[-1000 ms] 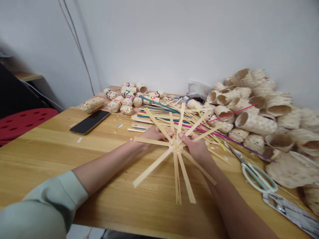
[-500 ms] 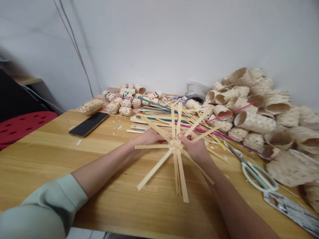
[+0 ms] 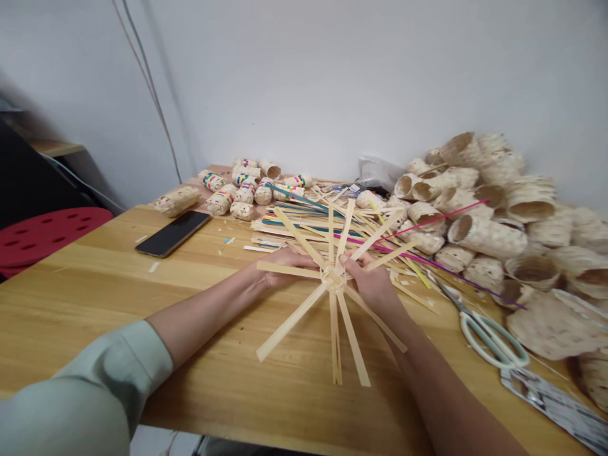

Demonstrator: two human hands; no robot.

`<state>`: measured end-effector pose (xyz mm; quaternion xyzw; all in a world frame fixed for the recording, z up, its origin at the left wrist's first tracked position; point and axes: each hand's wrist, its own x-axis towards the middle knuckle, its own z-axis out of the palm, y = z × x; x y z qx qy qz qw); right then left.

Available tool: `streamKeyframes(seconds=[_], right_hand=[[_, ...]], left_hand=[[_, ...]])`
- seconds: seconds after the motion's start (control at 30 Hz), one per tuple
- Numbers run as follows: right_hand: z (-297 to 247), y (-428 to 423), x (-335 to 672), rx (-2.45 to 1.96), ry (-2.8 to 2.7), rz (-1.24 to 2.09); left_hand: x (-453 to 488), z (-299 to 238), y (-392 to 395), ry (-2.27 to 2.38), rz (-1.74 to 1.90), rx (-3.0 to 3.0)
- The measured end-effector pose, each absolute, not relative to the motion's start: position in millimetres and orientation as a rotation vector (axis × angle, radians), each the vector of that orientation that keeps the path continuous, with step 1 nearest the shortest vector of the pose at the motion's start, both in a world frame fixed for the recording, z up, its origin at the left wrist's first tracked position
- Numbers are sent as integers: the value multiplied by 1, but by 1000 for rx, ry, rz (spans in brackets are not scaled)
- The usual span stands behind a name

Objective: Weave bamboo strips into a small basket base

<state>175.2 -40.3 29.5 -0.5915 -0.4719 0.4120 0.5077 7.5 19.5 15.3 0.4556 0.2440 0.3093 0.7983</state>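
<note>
A star-shaped weave of pale bamboo strips (image 3: pixel 335 278) is held up over the table, its strips fanning out from a small woven ring in the middle. My right hand (image 3: pixel 368 273) pinches it just right of that ring, thumb on top. From the left, my left hand (image 3: pixel 287 266) grips it behind the strips; its fingertips are partly hidden by them. Beyond both hands lies a heap of loose strips (image 3: pixel 294 218), mostly pale with some teal, yellow and magenta ones.
Woven bamboo tubes (image 3: pixel 489 234) are piled at the right against the wall. Scissors (image 3: pixel 491 339) lie in front of them, beside a printed package (image 3: pixel 555 405). A phone (image 3: pixel 173 234) rests at left, near small woven pieces with coloured bands (image 3: pixel 221 199). A red stool (image 3: pixel 52 234) stands beyond the table.
The strips' angles have shifted slightly: the lower ones swing a little right and the left one tilts up. Both hands keep hold near the ring.
</note>
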Motion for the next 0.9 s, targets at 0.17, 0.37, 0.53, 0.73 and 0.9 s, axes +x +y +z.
streamKeyframes(seconds=[0.17, 0.37, 0.53, 0.73, 0.9], right_hand=[[26, -39, 177, -1399, -1101, 993], [17, -34, 184, -1329, -1091, 1041], [16, -30, 199, -1363, -1095, 1063], [18, -28, 204, -1285, -1078, 1084], [25, -33, 195, -1265, -1007, 1214]], left_hand=[[13, 14, 15, 461, 653, 870], [19, 5, 12, 421, 783, 848], [6, 15, 14, 533, 786, 1309], [-10, 29, 23, 563, 857, 1528], [-5, 19, 26, 576, 956, 1495]])
